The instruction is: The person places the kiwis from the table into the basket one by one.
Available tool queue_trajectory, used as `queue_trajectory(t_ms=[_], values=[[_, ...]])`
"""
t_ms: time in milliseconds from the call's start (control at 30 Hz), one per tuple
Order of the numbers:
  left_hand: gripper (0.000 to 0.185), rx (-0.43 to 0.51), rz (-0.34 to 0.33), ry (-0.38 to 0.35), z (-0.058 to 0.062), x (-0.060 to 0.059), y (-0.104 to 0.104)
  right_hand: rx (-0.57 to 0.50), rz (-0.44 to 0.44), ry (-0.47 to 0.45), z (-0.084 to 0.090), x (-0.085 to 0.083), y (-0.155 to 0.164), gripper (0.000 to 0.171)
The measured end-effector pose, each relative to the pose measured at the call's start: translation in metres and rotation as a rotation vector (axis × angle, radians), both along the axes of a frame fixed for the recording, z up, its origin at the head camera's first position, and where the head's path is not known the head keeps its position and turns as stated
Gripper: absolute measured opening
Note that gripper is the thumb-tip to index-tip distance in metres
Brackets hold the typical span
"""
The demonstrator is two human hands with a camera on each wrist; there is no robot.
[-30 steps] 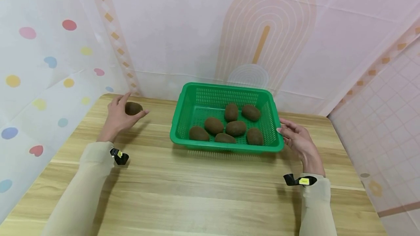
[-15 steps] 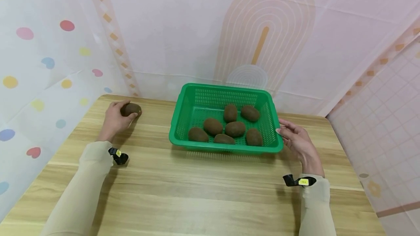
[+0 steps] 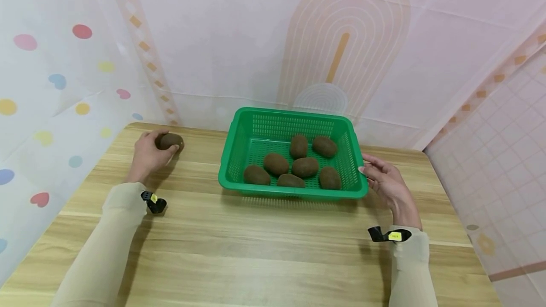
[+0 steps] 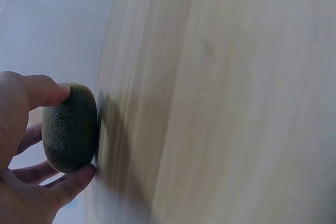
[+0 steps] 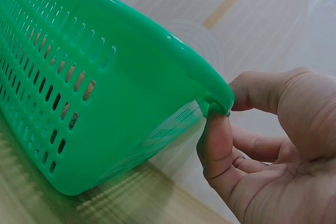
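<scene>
At the far left of the wooden table (image 3: 256, 240), my left hand (image 3: 150, 154) grips a brown kiwi (image 3: 172, 142) between thumb and fingers. The left wrist view shows this kiwi (image 4: 71, 129) right at the tabletop, thumb over one end and fingertips at the other. A green plastic basket (image 3: 294, 192) with slotted walls stands mid-table and has several kiwis (image 3: 305, 167) in it, mostly toward its front and right. My right hand (image 3: 387, 181) pinches the basket's right rim; in the right wrist view the thumb is above the rim (image 5: 178, 51) and a finger curls beneath.
A pale patterned cloth (image 3: 230, 37) hangs behind the table, close to the basket's back. Dotted cloth (image 3: 64, 122) lines the left side and a checked one (image 3: 507, 155) the right. Black cameras (image 3: 155, 203) are strapped on both wrists.
My left fingers were spread wide around the kiwi a second ago and have closed in on it. The right hand stays on the basket rim.
</scene>
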State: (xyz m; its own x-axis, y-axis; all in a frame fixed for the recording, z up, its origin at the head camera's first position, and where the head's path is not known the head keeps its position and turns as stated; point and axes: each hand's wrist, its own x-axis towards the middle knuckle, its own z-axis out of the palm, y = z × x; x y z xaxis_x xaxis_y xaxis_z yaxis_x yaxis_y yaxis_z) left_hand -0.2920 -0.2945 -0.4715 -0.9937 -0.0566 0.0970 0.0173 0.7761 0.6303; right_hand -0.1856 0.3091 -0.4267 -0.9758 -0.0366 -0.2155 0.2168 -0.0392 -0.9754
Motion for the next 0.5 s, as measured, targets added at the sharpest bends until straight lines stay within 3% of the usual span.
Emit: queue_trajectory(t_ms=[500], values=[[0.06,0.029,-0.023,0.052,0.0029,0.0085,0.0095,-0.018,0.011,0.006,-0.0002,0.0004,0.0006,0.066]])
